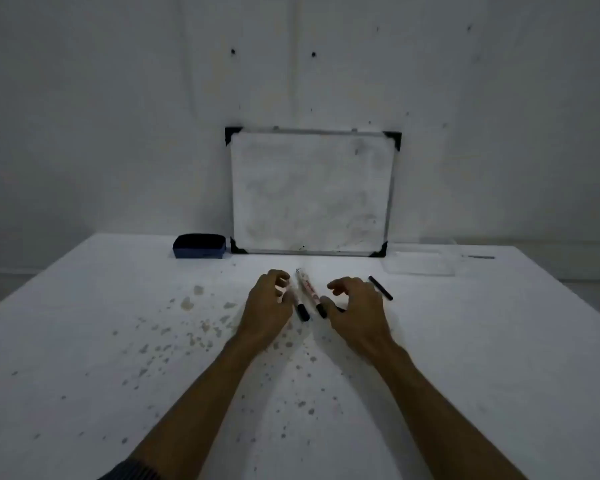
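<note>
Two white markers with black caps lie side by side on the white table [465, 341], caps towards me. My left hand [265, 308] is over the left marker [299, 308], its curled fingers and thumb closing on the barrel. The middle marker [307, 287] lies free between my hands. My right hand [359, 311] arches just right of it with loosely curled fingers; the thumb tip sits by its black cap and the fingers hold nothing. A thin black pen [380, 288] lies behind my right hand.
A small whiteboard [310, 192] with black corners leans against the wall at the table's back edge. Left of it sits a dark blue eraser [199, 246]. A clear plastic case [420, 265] lies at the back right. Grey stains speckle the table.
</note>
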Action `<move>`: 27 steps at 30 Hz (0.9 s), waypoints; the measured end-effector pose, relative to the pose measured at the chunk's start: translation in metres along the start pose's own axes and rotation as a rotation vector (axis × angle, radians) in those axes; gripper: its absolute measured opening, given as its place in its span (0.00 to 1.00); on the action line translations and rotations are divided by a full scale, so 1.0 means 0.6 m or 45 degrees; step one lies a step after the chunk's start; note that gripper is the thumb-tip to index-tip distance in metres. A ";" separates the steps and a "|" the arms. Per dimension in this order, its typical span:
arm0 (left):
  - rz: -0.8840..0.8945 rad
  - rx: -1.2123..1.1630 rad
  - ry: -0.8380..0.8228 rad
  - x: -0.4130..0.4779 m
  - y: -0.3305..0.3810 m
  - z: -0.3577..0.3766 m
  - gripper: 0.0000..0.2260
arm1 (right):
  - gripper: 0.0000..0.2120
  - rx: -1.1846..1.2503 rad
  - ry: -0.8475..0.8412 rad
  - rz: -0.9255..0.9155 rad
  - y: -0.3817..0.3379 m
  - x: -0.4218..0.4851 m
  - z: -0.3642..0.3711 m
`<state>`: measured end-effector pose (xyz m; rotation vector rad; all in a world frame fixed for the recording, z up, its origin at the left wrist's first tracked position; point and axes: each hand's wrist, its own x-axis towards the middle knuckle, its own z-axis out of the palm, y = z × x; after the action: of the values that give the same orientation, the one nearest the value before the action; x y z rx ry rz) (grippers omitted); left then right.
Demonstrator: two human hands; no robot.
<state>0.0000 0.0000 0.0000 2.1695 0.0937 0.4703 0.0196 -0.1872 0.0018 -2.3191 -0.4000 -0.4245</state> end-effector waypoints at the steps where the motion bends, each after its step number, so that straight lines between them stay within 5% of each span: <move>1: -0.045 -0.024 0.033 0.011 -0.005 0.009 0.14 | 0.16 -0.067 0.017 -0.044 0.003 0.011 0.009; 11: -0.019 0.080 0.072 0.022 -0.022 0.025 0.13 | 0.15 -0.286 -0.018 -0.035 -0.011 0.043 0.055; 16: 0.054 -0.029 0.249 0.010 0.003 0.030 0.10 | 0.13 0.157 0.147 0.198 -0.038 0.025 0.014; 20: -0.091 -0.387 0.133 -0.007 0.046 0.041 0.14 | 0.11 0.653 0.103 0.380 -0.059 -0.010 -0.018; 27: -0.196 -0.756 -0.014 -0.032 0.082 0.014 0.14 | 0.05 0.765 -0.083 0.382 -0.062 -0.050 -0.035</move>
<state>-0.0195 -0.0402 0.0287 1.5688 0.0991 0.3431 -0.0265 -0.1816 0.0265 -1.7662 -0.1710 -0.0620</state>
